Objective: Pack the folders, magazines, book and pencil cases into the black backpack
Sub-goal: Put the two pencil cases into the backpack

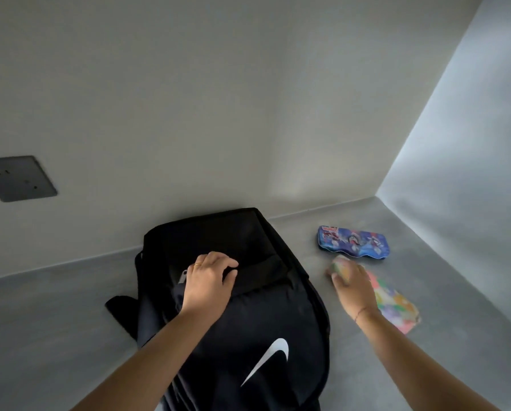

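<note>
Black backpack point(248, 336): it lies on the grey tabletop point(55, 307) nearest to us, front side up with a white logo, its top end toward the wall and the mouth open there.
Left hand point(208, 281): our fingers point(229, 264) are curled and clamped on the front edge of the opening, so the mouth stays wide.
Inside the backpack: we see only a small pale corner of something just beside the left hand; what it is we cannot tell. No folders, magazines or book lie outside, so we judge they are already packed.
Right hand point(350, 284): it rests on the near end of the colourful pencil case point(396, 304), to the right of the backpack. The picture is blurred here, so we cannot tell if our fingers are closed on it or only touching.
Blue pencil case point(353, 242): it lies flat nearer the wall, just beyond the colourful one and apart from it, not touched.
Step in hand: we think we are taking the colourful pencil case, one of the last things.
Next move: it calls for a firm hold, a lift over the side of the backpack and into the mouth, while the left hand holds the edge up.
</note>
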A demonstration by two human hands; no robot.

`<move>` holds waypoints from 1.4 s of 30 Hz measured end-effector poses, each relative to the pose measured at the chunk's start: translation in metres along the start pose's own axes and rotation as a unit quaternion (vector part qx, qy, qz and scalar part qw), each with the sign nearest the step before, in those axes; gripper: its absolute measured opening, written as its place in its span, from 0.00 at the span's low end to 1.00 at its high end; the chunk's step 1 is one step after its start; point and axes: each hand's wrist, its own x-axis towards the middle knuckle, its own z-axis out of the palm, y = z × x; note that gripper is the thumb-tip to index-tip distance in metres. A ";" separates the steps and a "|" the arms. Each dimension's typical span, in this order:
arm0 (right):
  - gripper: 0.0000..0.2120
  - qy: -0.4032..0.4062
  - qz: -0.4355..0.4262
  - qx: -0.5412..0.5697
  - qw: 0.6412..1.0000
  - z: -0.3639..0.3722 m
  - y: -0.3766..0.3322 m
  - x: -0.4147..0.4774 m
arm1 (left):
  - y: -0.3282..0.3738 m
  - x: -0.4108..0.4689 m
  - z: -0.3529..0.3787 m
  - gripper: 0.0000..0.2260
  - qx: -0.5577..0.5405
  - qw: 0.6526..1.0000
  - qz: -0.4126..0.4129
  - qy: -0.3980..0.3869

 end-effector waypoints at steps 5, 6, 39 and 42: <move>0.26 -0.097 0.087 -0.119 0.984 -0.020 0.066 0.046 | 0.002 0.030 0.010 0.09 0.000 0.997 -0.080 -0.011; 0.26 -0.113 0.098 -0.138 0.979 -0.021 0.076 0.053 | -0.002 0.035 0.010 0.10 0.009 0.995 -0.095 -0.017; 0.12 -0.438 0.109 0.450 0.771 0.001 -0.132 -0.055 | -0.017 0.048 -0.044 0.03 -0.136 0.975 -0.174 0.022; 0.14 -0.406 0.118 0.441 0.792 0.024 -0.150 -0.062 | -0.019 0.047 -0.047 0.04 -0.148 0.974 -0.168 0.040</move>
